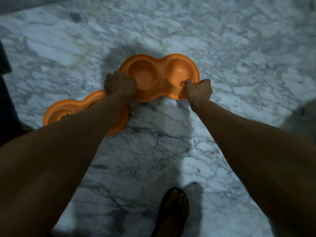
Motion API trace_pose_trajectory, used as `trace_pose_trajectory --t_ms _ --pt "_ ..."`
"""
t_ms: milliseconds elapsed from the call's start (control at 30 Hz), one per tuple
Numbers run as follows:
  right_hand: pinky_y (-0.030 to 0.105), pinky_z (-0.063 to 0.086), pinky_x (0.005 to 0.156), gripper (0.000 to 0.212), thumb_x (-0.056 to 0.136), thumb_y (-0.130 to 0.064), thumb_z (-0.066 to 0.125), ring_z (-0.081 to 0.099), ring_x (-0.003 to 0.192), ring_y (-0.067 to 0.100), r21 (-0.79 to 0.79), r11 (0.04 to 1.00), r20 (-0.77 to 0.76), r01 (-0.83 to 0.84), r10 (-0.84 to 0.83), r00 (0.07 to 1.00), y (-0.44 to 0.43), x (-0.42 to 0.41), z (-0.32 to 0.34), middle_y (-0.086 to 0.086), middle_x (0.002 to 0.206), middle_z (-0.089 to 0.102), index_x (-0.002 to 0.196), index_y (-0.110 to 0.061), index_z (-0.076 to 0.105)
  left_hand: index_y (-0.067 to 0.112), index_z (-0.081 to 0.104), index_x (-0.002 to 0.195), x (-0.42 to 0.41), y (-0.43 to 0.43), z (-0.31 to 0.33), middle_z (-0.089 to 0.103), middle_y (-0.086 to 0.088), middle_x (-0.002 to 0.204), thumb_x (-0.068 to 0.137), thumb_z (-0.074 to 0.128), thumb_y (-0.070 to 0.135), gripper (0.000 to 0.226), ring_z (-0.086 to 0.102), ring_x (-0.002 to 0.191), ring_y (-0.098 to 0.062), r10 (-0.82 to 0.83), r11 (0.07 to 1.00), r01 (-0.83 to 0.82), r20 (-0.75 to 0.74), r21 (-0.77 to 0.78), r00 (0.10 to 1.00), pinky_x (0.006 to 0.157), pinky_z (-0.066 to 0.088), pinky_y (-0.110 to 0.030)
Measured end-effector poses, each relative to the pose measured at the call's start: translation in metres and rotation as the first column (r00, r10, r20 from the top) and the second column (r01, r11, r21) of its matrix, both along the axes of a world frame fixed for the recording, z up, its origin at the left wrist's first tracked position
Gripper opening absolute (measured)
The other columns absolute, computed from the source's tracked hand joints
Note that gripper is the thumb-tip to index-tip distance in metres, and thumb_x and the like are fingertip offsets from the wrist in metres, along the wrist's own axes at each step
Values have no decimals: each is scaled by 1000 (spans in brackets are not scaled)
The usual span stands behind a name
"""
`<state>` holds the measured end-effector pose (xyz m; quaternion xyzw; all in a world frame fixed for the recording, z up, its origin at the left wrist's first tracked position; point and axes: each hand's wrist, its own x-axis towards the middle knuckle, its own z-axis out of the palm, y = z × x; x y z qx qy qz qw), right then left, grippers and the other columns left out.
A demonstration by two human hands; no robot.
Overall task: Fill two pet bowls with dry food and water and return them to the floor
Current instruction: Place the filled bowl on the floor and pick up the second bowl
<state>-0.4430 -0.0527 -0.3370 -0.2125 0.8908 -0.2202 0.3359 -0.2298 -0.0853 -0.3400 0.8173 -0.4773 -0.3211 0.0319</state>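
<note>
Both grips are closed on one orange double pet bowl (159,77): the left hand (120,83) clamps its left end, fingers curled over the rim, and the right hand (199,90) pinches the near right edge with the thumb on top of the rim. Seen from the head camera, both of this bowl's round wells look empty, and it sits at or just above the grey-veined marble floor (239,48); which, I cannot tell. A second orange double pet bowl (71,106) lies on the floor to the left, just beside the first and partly hidden under the left forearm, with something dark in its left well. A sandalled foot (174,209) stands near the bottom edge.
</note>
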Motion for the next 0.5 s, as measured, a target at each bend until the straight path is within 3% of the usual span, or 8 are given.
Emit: trace_pose_trajectory --t_ms 67,167,333,433,500 --pt "44 51 93 55 78 -35 72 58 107 30 -8 1000 1 8 -8 1000 4 1 28 15 120 57 119 -4 50 -4 58 115 2 4 28 55 -25 124 85 56 31 47 57 108 -43 24 1000 -24 -51 -4 998 88 50 -47" --pt "46 50 94 56 77 -35 73 58 108 30 -12 1000 3 5 -5 1000 7 5 82 14 119 57 118 -6 50 -5 59 106 9 12 82 56 -25 121 84 56 27 39 61 96 -41 78 997 -80 -105 -15 991 72 46 -40" --pt "46 49 96 59 72 -37 75 57 110 31 -15 1000 17 -6 6 1000 7 16 200 13 120 58 120 -9 51 -1 56 90 21 29 205 58 -26 112 85 58 27 28 60 89 -40 149 987 -156 -144 -41 978 72 44 -39" --pt "46 49 97 63 71 -37 76 57 112 31 -13 1000 45 -1 1 999 11 27 276 12 122 58 123 -12 51 -8 58 100 31 40 280 58 -29 111 83 60 28 39 60 92 -43 204 976 -214 -172 -40 964 76 48 -41" --pt "47 50 96 65 70 -39 77 58 112 31 -25 1000 61 -15 16 998 14 37 335 13 121 59 123 -13 51 -11 56 103 41 47 339 56 -34 111 84 59 26 42 59 89 -44 224 969 -239 -191 -56 956 70 45 -40"
